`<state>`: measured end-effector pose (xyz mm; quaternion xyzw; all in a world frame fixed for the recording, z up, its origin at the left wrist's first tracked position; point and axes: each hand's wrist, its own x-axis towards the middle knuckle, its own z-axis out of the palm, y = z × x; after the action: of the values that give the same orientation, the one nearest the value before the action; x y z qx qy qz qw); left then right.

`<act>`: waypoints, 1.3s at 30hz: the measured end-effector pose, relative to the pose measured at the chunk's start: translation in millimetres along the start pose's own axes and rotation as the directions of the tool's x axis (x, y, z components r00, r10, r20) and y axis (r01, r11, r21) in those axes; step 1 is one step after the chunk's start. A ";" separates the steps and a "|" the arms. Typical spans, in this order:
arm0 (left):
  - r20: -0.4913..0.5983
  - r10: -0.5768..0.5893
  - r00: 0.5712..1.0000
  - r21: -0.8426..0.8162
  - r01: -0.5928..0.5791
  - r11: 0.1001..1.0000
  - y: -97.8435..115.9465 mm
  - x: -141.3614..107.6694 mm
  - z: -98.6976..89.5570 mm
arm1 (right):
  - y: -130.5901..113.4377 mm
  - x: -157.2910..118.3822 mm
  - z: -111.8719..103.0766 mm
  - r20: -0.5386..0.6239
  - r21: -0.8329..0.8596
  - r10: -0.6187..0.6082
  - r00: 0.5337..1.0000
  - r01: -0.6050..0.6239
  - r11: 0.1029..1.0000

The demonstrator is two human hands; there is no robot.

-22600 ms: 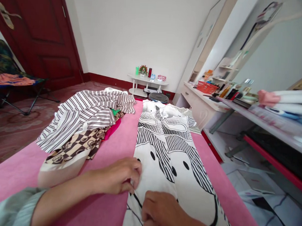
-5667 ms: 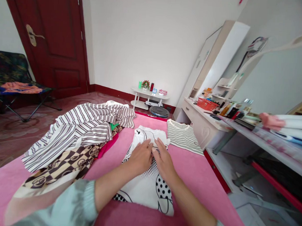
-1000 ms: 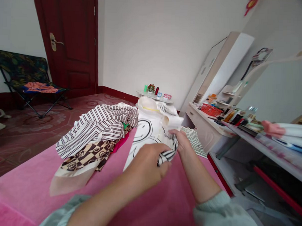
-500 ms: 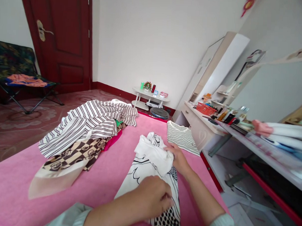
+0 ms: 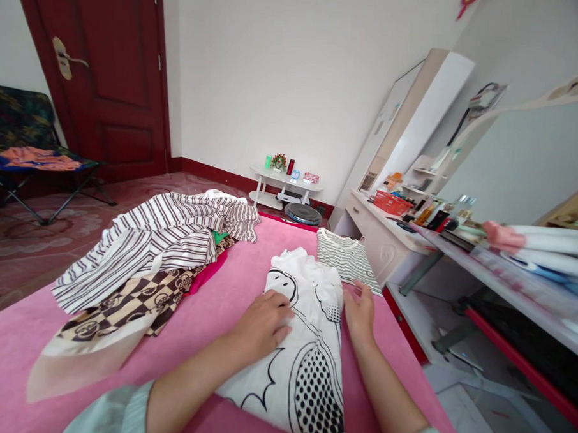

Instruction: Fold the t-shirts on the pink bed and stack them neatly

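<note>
Left hand: The left hand (image 5: 262, 326) is laid over the left edge of the white printed garment (image 5: 307, 345), fingers half curled and thumb held apart; whether any cloth is pinched cannot be told.
Right hand: Beside the right edge, the right hand (image 5: 361, 315) is held with its fingers loosely spread and nothing grasped; whether the fabric is touched cannot be told.
Flattening: The garment seems to be being squared up; this is best done with both side edges worked evenly, so that neither is dragged askew.
Ruffled far end: Most care is judged to be needed here; the soft folds should be eased outward with flat fingers rather than tugged.
Near edge: A slanted line is shown, so a gentle straightening may be called for.
Print: The white cloth is marked with black outlines: a rounded cartoon shape at the far left, a jagged line at the near left, fine dots at the far right and a large dotted oval at the near right.
Place: The garment is spread on the pink cover (image 5: 188, 330), between the hands, near the green-striped top (image 5: 347, 260) at the far right and well apart from the clothes pile (image 5: 173, 230) on the left.
</note>
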<state>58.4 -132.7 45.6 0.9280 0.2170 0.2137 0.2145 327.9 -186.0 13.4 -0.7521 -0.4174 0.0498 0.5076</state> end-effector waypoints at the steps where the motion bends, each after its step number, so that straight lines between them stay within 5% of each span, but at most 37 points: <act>1: 0.017 0.025 1.000 0.012 -0.025 1.000 1.9 3.7 -0.6 | -4.4 -5.2 0.8 -0.023 -0.024 -0.057 0.998 0.057 0.998; 3: 0.063 0.080 0.995 0.024 -0.082 0.996 3.9 14.1 0.4 | -14.2 -13.9 6.0 -0.022 -0.063 -0.172 0.985 0.170 0.983; 7: 0.163 0.051 0.985 0.085 -0.065 0.994 -10.8 43.1 12.7 | -27.1 -24.1 21.7 0.216 -0.062 -0.282 0.935 0.301 0.952; 11: 0.162 -0.197 0.967 0.208 0.161 0.965 -46.3 71.6 28.8 | -25.4 -28.2 29.4 0.470 -0.264 -0.185 0.863 0.338 0.903; 16: 0.124 -0.275 0.953 0.256 0.237 0.937 -66.1 88.0 36.5 | -22.1 -31.7 30.1 0.486 -0.464 -0.088 0.870 0.342 0.817; 20: 0.163 -0.253 0.954 0.233 0.212 0.949 -62.7 72.2 30.9 | -27.5 -41.2 24.5 0.469 -0.524 -0.050 0.882 0.323 0.788; 26: 0.266 -0.228 0.936 0.188 0.182 0.965 -54.0 9.0 2.2 | -42.5 -70.6 -7.3 0.503 -0.536 -0.005 0.864 0.316 0.783; 33: 0.127 -0.306 0.944 0.099 0.295 0.950 -19.8 -41.6 -22.1 | -44.1 -88.3 -40.4 0.396 -0.317 0.032 0.918 0.103 0.943; 36: 0.095 -0.367 0.926 -0.208 0.379 0.902 -10.1 -47.5 -24.1 | -40.3 -92.1 -41.5 0.410 -0.080 0.234 0.882 -0.221 0.972; 39: 0.264 -0.397 0.879 -0.569 0.474 0.672 -7.0 -50.1 -24.6 | -36.3 -98.6 -38.9 0.421 0.103 0.379 0.824 -0.458 0.883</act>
<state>3.4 -144.2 47.0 0.7373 0.3370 0.1599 0.5633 262.6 -276.0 26.8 -0.7457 -0.3263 0.3500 0.4637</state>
